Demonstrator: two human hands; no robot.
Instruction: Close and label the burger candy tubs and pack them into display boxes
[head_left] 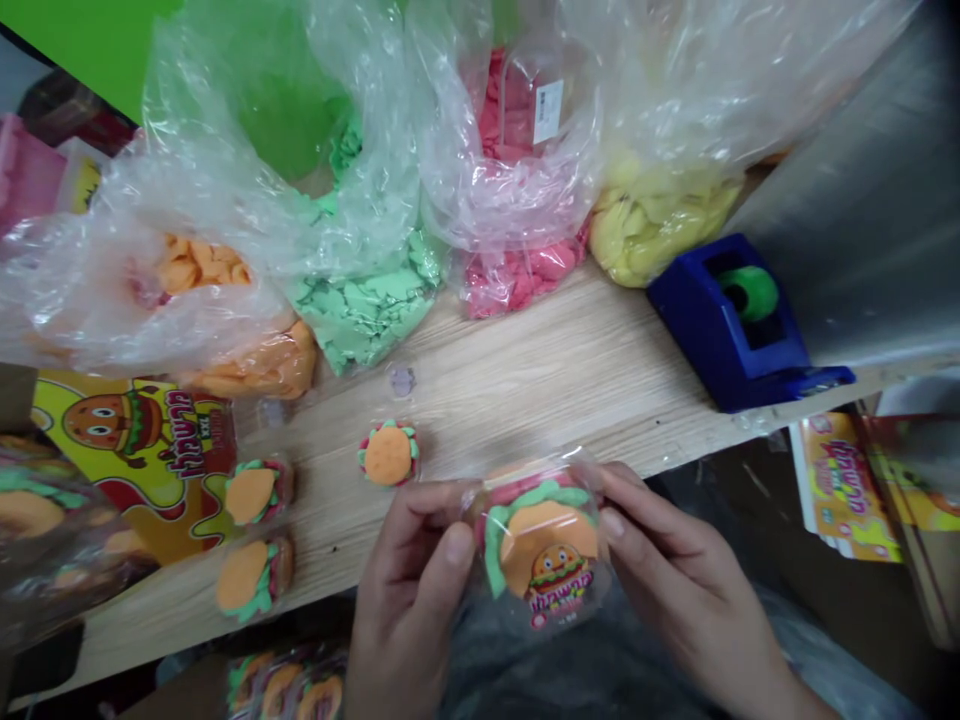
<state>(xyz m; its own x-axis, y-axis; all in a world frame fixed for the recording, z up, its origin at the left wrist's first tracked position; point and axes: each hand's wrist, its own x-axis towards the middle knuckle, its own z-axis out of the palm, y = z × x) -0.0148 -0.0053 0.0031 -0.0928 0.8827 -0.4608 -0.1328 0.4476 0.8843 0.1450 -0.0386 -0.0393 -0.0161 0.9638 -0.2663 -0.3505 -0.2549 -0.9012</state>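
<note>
a burger-shaped clay toy in clear wrap [541,545] is held firmly between the left hand [405,600] and the right hand [697,570], gripped at both sides over the front edge of a light wood board [525,390]. an unwrapped burger toy [388,453], two wrapped burger toys [257,490] and a printed burger label [127,440] are laid toward the board's left end. bags of green clay [367,300], pink clay [517,280], yellow clay [660,230] and orange clay [262,360] are ranged along its back edge, and a blue tape dispenser [727,320] is placed at its right end.
</note>
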